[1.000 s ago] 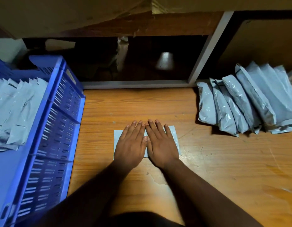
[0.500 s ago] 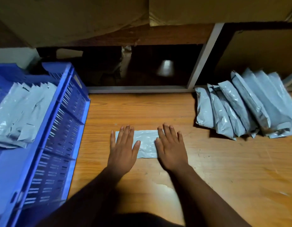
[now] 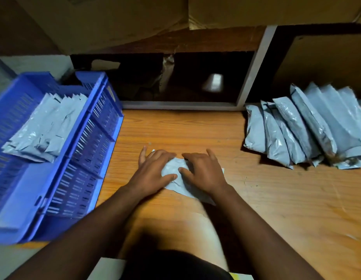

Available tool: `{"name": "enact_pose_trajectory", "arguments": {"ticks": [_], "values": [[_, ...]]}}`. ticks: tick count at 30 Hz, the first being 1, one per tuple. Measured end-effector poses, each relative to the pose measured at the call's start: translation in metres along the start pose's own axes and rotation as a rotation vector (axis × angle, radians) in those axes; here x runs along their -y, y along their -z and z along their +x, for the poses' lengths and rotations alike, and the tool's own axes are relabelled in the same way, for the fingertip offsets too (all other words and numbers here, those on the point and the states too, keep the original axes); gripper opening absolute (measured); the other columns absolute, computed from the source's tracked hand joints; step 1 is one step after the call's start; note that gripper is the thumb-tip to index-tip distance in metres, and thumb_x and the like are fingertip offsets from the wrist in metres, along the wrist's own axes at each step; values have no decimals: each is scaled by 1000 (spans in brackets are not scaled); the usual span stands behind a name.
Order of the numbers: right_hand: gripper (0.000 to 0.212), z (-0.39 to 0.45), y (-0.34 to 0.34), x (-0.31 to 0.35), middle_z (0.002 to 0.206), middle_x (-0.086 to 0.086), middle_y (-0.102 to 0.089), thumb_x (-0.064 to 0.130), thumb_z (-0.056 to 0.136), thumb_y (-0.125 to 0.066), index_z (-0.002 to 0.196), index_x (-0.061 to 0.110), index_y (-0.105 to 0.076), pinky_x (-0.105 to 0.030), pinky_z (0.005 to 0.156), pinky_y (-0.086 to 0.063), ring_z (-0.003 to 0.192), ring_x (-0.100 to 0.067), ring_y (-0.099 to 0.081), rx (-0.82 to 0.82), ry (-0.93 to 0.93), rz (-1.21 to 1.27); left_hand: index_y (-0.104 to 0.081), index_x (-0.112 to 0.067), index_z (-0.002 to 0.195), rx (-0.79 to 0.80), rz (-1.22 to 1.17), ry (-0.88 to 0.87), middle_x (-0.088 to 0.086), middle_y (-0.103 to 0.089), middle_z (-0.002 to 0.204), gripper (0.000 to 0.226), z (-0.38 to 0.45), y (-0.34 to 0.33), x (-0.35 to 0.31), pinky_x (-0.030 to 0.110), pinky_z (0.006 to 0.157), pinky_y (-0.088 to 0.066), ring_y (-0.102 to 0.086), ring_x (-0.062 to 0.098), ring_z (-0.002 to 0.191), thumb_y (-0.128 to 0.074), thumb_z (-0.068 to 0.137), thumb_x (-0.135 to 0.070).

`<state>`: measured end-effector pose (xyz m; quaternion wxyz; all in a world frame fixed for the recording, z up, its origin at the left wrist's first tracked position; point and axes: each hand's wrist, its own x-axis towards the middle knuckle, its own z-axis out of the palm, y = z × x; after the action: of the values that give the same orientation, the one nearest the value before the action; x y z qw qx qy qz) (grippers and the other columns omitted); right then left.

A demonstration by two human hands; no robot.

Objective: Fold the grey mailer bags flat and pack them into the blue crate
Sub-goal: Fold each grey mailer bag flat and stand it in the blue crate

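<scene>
A folded grey mailer bag (image 3: 175, 185) lies on the wooden table (image 3: 256, 199) in front of me, wrinkled and skewed. My left hand (image 3: 153, 170) grips its left part, thumb on top and fingers curled over the far edge. My right hand (image 3: 204, 171) grips the right part the same way, thumb pressed on the bag. The blue crate (image 3: 82, 154) stands to the left and holds a row of several folded grey bags (image 3: 46, 128). A stack of several unfolded grey mailer bags (image 3: 303, 126) leans at the right.
A dark shelf opening with a grey metal frame (image 3: 254, 63) runs behind the table. Cardboard (image 3: 114, 17) overhangs above it. Bare wood lies between my hands and the bag stack, and my knee (image 3: 171, 239) is under the table's near edge.
My hands lay flat together on the bag, then slid apart along it. Now they have come back inward and curled onto it, and the bag is wrinkled and turned askew.
</scene>
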<state>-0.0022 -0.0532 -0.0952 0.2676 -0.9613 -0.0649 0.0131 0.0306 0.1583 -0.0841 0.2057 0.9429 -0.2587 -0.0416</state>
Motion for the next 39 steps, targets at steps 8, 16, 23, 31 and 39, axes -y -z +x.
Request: {"name": "enact_pose_trajectory", "arguments": {"ticks": [8, 16, 23, 31, 39], "values": [[12, 2, 28, 27, 95, 13, -74, 29, 84, -80, 93, 26, -72, -27, 71, -45, 70, 8, -59, 22, -156, 364, -44, -29, 149, 6, -4, -211, -5, -49, 147, 71, 12, 45, 13, 42, 127, -7, -33, 14, 146, -77, 87, -41], [8, 30, 53, 133, 91, 19, -75, 32, 84, -79, 87, 31, -72, -32, 76, -56, 80, 0, -69, -392, -239, 370, -36, -15, 156, -158, -94, -353, 6, -26, 167, 87, 42, 142, 58, 48, 124, -23, -14, 23, 157, -59, 85, -59], [15, 63, 59, 238, 90, 15, -75, 34, 85, -82, 90, 23, -72, -38, 84, -58, 85, 1, -69, -594, -264, 319, -41, -13, 153, -367, -280, -159, 7, -35, 163, 72, 23, 212, 172, 48, 125, -22, -23, 26, 155, -55, 92, -49], [19, 108, 57, 326, 82, 13, -73, 35, 82, -84, 81, 27, -67, -26, 79, -57, 79, 2, -68, -663, -235, 223, -26, -28, 161, 0, 5, -13, -3, -1, 172, 81, 12, 181, 257, 51, 125, -5, 4, 25, 158, -49, 89, -57], [18, 138, 28, 359, 84, 9, -71, 34, 83, -83, 86, 22, -70, -24, 76, -50, 85, -8, -68, -553, -317, 90, -61, -33, 135, 91, 245, -19, 2, -8, 172, 44, 37, 165, 249, 58, 123, 6, 7, 29, 157, -45, 98, -51]]}}
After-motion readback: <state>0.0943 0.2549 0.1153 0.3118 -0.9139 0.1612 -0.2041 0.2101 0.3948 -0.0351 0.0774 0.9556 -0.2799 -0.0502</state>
